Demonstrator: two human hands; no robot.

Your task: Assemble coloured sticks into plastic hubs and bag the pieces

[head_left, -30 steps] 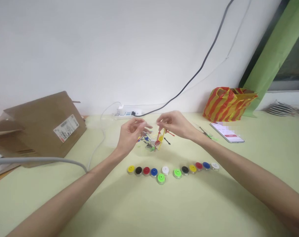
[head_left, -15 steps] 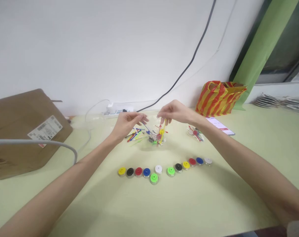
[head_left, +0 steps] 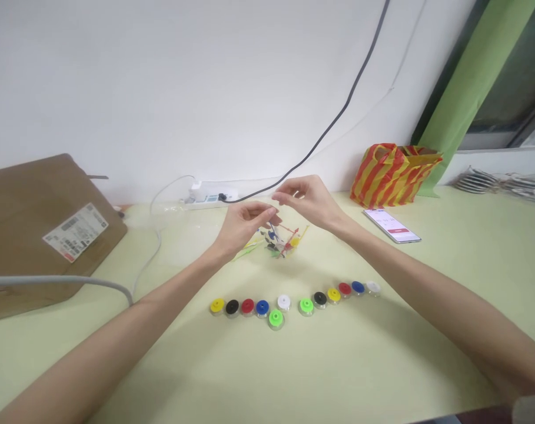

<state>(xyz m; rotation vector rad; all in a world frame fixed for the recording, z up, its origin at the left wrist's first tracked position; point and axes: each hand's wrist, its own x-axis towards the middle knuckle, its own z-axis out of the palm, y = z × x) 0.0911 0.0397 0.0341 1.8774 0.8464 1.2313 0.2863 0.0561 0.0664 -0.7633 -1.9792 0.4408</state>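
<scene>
Arrows [head_left: 290, 241] slant variously below the left hand [head_left: 244, 224], nearer than the right hand [head_left: 312, 201]; what either grip pinches, I cannot tell.

A loose tangle of thin plastic pointers [head_left: 288, 247], red, yellow, blue and black, angles every way at far middle; green sticks [head_left: 248, 249] lie just left.

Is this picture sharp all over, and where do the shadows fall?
In the head view, no: the small colored pieces near the left hand blur together, while the colored discs look clearer; in the head view, soft shadows fall on the table between the forearms; in the head view, the box label is too soft to read.
</scene>
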